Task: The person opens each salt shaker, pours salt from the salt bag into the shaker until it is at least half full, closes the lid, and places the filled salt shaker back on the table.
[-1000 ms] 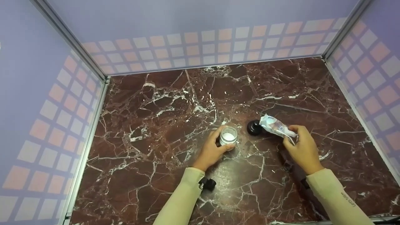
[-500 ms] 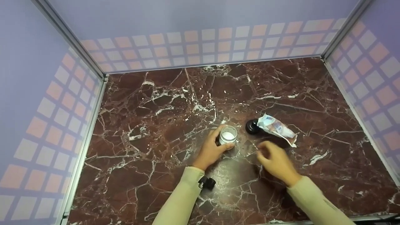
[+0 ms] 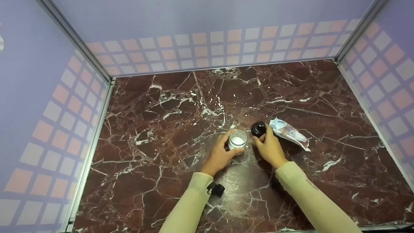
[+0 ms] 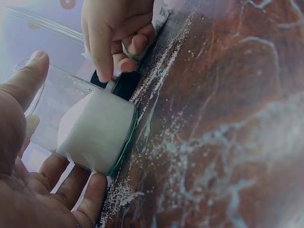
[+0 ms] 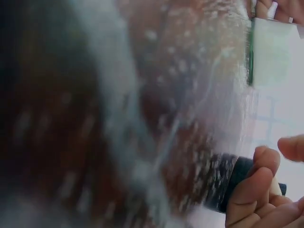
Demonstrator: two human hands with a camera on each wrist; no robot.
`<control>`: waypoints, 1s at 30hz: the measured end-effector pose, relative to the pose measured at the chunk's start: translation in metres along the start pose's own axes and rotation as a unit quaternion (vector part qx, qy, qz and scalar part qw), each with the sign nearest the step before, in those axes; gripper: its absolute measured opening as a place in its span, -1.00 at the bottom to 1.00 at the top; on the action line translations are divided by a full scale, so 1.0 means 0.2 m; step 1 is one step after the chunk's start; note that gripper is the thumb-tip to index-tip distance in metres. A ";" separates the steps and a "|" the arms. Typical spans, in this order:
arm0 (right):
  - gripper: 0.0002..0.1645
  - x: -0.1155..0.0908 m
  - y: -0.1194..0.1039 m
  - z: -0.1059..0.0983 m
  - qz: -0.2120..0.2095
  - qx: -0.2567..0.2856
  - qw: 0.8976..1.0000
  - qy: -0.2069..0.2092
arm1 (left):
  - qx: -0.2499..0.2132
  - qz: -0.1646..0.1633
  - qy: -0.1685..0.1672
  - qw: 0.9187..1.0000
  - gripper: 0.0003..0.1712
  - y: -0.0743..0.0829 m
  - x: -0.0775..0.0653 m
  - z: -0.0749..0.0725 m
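My left hand [image 3: 220, 156] grips a clear glass jar [image 3: 237, 146] standing upright on the marbled tabletop. White granules [image 4: 97, 128] fill part of the jar, and its mouth is uncovered. Just right of it, my right hand [image 3: 271, 147] has thumb and fingers at the near and right edges of a round black lid [image 3: 257, 129] with a knob on top. In the right wrist view, curled fingers [image 5: 259, 183] overlap the lid. A crumpled, torn-open plastic packet [image 3: 289, 133] lies right of the lid, beyond my right hand.
Spilled white grains [image 3: 220, 105] are scattered over the brown marbled tabletop [image 3: 136, 181], mostly beyond the jar. Pale purple panels [image 3: 207, 19] with a checked band enclose the left, back and right sides. A black device [image 3: 217, 189] sits at my left wrist.
My right hand has let go of the packet, leaving it on the table, and moved left to the black lid. The lid has shifted slightly left. My left hand stays on the jar.
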State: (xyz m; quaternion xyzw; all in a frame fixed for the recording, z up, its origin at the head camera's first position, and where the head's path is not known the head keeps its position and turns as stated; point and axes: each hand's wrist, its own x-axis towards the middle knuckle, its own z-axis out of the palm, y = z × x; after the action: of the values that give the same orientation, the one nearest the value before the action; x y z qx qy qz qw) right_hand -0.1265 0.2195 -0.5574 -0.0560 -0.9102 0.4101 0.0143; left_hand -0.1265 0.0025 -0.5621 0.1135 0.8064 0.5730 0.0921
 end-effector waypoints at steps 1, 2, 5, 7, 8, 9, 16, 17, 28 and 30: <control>0.03 0.00 -0.01 0.00 -0.007 -0.009 1.000 0.000 | 0.000 -0.001 0.000 1.000 -0.01 0.00 0.00 0.00; 0.03 0.00 -0.02 0.01 -0.016 -0.018 1.000 -0.002 | 0.001 -0.002 0.000 1.000 -0.01 0.00 0.00 0.00; 0.04 0.00 -0.05 0.01 -0.045 -0.048 0.998 -0.011 | 0.003 -0.002 0.001 1.000 -0.01 0.00 0.01 0.00; -0.03 -0.01 -0.07 0.00 -0.062 -0.068 0.996 -0.012 | 0.005 0.000 0.002 1.000 -0.01 0.00 0.01 0.00; -0.10 -0.01 -0.08 0.00 -0.072 -0.081 0.994 -0.009 | 0.006 -0.001 0.003 1.000 -0.01 0.00 0.00 0.00; -0.18 -0.03 -0.09 0.00 -0.083 -0.096 0.992 -0.004 | 0.006 -0.001 0.003 1.000 -0.02 0.00 0.00 0.00; -0.68 -0.12 -0.13 -0.01 -0.185 -0.202 0.960 0.053 | 0.009 -0.004 0.000 1.000 0.00 -0.01 0.00 0.00; -0.71 -0.13 -0.14 -0.02 -0.192 -0.210 0.957 0.059 | 0.009 -0.005 0.000 1.000 0.00 0.00 0.00 0.00; -0.85 -0.14 -0.19 -0.03 -0.197 -0.238 0.950 0.047 | -0.005 0.006 0.006 1.000 -0.04 0.00 0.01 0.00; -0.85 -0.15 -0.19 -0.04 -0.197 -0.235 0.951 0.048 | -0.006 0.003 0.004 1.000 -0.04 0.00 0.01 0.00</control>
State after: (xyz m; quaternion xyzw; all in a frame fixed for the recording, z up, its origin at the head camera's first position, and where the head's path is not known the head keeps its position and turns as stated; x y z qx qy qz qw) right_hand -0.0995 0.1967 -0.5239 0.1027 -0.9720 0.1703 0.1251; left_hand -0.1277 0.0028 -0.5623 0.1126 0.8032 0.5783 0.0880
